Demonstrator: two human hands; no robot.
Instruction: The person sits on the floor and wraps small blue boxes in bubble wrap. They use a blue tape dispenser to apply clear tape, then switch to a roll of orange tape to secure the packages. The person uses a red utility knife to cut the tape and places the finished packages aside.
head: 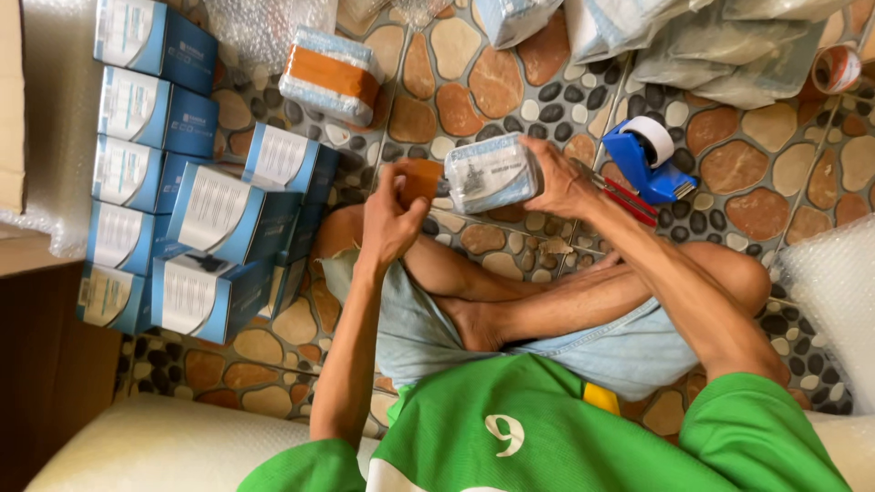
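While the fingers of the left hand [390, 211] pinched a strip of brown tape [421, 178] against one end of the bubble-wrapped box [492, 173], the right hand [561, 178] curled its fingers around the other end, gripping it firmly. The parcel sat in mid-air above the crossed legs, just over the pebble-patterned floor [474, 100]. To my eye the job wanted the tape pressed flat from the middle outward, with the wrap pulled snug first, so no loose flap or wrinkle would lift later; the holding hand would do well to keep the parcel from turning.

The wrap looked soft, cloudy and dimpled, dulling the blue carton beneath. Near the right wrist lay a blue plastic tape dispenser [643, 159] carrying a pale roll, and red-handled scissors [624, 196] rested just beside it. A finished parcel banded with brown tape [330, 75] lay further off. Glossy blue-and-white cartons [182, 200] were stacked in a crisp-edged pile to the left, and sheets of bubble wrap [834, 292] billowed at the right.
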